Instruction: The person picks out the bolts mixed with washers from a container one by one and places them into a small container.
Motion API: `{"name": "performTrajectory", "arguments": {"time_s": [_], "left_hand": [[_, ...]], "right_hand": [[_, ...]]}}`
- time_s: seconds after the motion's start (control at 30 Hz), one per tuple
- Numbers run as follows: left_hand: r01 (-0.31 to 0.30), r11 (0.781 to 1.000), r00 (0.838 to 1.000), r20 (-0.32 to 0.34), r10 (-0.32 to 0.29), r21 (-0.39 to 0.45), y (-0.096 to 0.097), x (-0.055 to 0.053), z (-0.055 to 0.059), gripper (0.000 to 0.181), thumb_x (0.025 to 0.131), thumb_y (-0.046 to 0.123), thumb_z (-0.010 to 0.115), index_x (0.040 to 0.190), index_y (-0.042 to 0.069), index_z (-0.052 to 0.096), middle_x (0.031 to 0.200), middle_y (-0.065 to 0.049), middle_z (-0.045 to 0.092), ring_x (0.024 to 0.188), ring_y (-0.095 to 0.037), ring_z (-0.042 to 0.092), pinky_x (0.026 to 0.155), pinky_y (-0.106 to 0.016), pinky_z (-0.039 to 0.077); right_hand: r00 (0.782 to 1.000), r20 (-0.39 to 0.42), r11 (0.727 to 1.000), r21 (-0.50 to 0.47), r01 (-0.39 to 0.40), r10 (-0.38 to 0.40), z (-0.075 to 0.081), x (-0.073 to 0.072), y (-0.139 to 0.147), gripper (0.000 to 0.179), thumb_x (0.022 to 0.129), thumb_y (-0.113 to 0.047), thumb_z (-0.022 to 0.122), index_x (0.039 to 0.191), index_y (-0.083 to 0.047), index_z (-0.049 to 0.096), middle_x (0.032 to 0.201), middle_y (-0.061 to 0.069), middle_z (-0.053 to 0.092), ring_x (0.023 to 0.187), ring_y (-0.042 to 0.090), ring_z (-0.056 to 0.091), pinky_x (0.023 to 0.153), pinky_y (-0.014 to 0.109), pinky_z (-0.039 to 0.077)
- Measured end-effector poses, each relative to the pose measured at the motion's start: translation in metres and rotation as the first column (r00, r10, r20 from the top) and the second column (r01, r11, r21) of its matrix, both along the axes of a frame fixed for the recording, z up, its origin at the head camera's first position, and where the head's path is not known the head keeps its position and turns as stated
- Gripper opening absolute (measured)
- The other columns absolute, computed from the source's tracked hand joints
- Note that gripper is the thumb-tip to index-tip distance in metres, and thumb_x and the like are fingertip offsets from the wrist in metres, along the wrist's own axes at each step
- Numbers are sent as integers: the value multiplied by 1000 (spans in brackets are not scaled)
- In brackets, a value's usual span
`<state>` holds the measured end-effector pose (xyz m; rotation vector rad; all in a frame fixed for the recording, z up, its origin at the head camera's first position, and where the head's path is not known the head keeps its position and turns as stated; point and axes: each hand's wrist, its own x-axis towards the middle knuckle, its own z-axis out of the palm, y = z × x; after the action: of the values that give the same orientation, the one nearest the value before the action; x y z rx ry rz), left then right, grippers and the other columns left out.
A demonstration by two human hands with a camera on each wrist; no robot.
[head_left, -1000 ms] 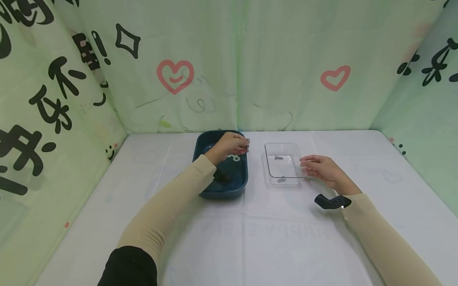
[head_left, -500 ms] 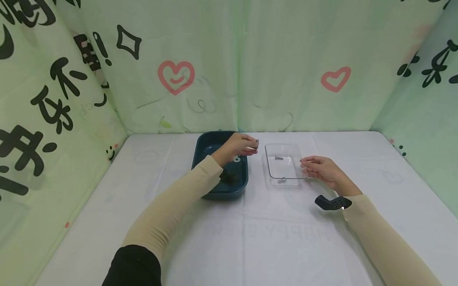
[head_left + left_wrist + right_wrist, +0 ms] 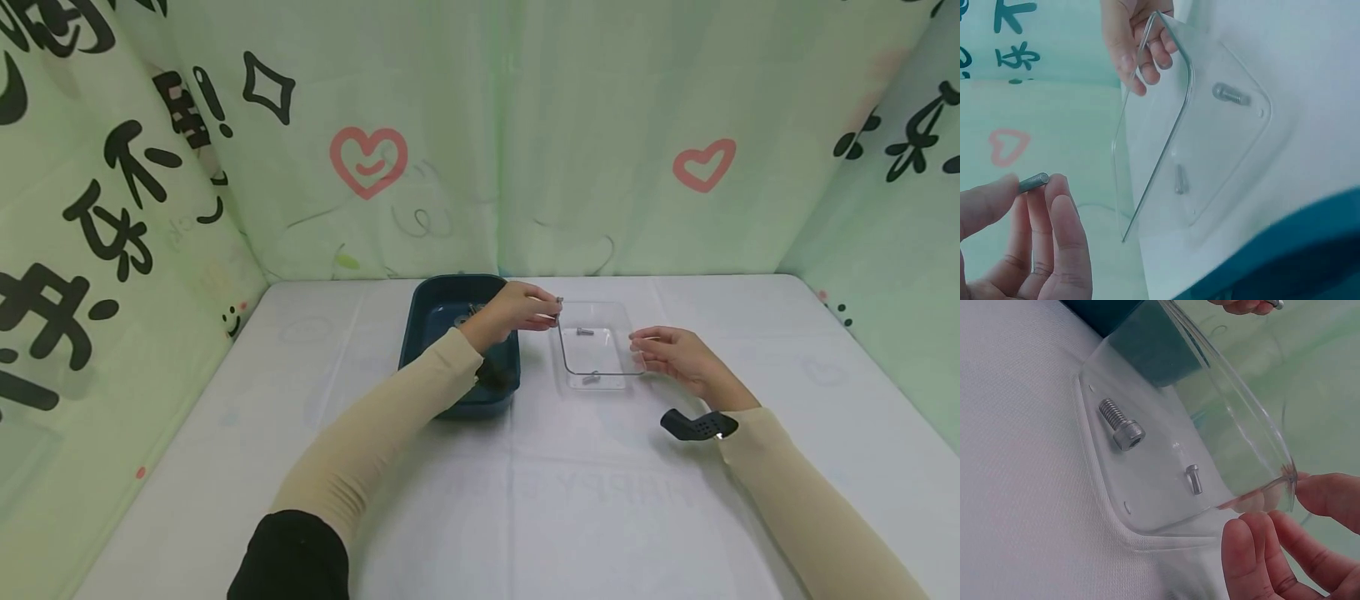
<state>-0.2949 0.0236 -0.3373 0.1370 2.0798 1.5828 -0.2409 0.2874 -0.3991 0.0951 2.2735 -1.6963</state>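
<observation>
My left hand [image 3: 525, 307] pinches a metal bolt [image 3: 1034, 182] between thumb and fingertips, at the left rim of a clear plastic box [image 3: 600, 354] in the head view. With thumb and fingers on either side of the box's right wall, my right hand [image 3: 678, 354] holds it. Two bolts lie on the box's floor: a thicker socket-head bolt [image 3: 1121, 425] and a smaller bolt [image 3: 1194, 479]. Left of the box stands a dark blue bin [image 3: 480, 410], partly hidden by my left forearm. Small metal parts [image 3: 461, 319] show inside the bin.
A white cloth [image 3: 600, 500] covers the table. Green printed curtains [image 3: 585, 167] enclose its back and sides. The bin and box stand side by side towards the back edge, with a narrow gap between them. A black strap [image 3: 697, 425] is on my right wrist.
My left hand has moved right with the bolt, from over the bin across the gap to the box's left rim. The right hand and box have stayed put.
</observation>
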Motion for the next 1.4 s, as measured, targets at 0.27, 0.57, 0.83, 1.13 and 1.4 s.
{"name": "performTrajectory", "arguments": {"time_s": [0.27, 0.57, 0.83, 1.13, 1.4], "left_hand": [[-7, 1000, 1000, 16, 7, 16, 15, 2, -4, 26, 90, 11, 62, 112, -3, 63, 114, -19, 65, 107, -31, 64, 97, -38, 50], [35, 999, 999, 3, -35, 0, 29, 2, -15, 26, 90, 12, 63, 111, -2, 64, 110, -20, 66, 111, -35, 61, 95, -37, 51], [54, 998, 998, 17, -55, 22, 37, 4, -21, 25, 91, 10, 61, 111, -4, 63, 113, -21, 65, 109, -34, 63, 96, -38, 50], [27, 1000, 999, 39, -27, 0, 43, 9, -22, 20, 89, 9, 63, 105, -3, 66, 87, -10, 65, 73, -15, 60, 92, -35, 53], [42, 998, 999, -4, -42, -56, 47, 10, -25, 18, 87, 8, 65, 100, -3, 69, 91, -13, 69, 69, -14, 59, 89, -37, 55]], "right_hand": [[1000, -1, 1000, -20, -9, 9, 2, 0, -2, 49, 96, -19, 52, 133, 11, 37, 91, -19, 61, 82, -1, 58, 77, 15, 53], [1000, 3, 1000, -17, -9, 9, 1, -1, -2, 51, 97, -19, 52, 134, 11, 36, 91, -19, 60, 83, -1, 58, 77, 14, 53], [1000, -1, 1000, 0, -6, 6, 0, -1, -1, 52, 96, -21, 53, 134, 10, 37, 91, -20, 59, 83, -2, 58, 77, 15, 53], [1000, 5, 1000, 30, 9, -9, -1, 0, -2, 54, 96, -24, 53, 136, 9, 36, 89, -22, 58, 81, -3, 59, 77, 14, 53], [1000, 5, 1000, 18, 18, -18, 0, 1, -3, 52, 96, -23, 54, 134, 8, 38, 89, -22, 58, 81, -3, 59, 77, 15, 54]]}}
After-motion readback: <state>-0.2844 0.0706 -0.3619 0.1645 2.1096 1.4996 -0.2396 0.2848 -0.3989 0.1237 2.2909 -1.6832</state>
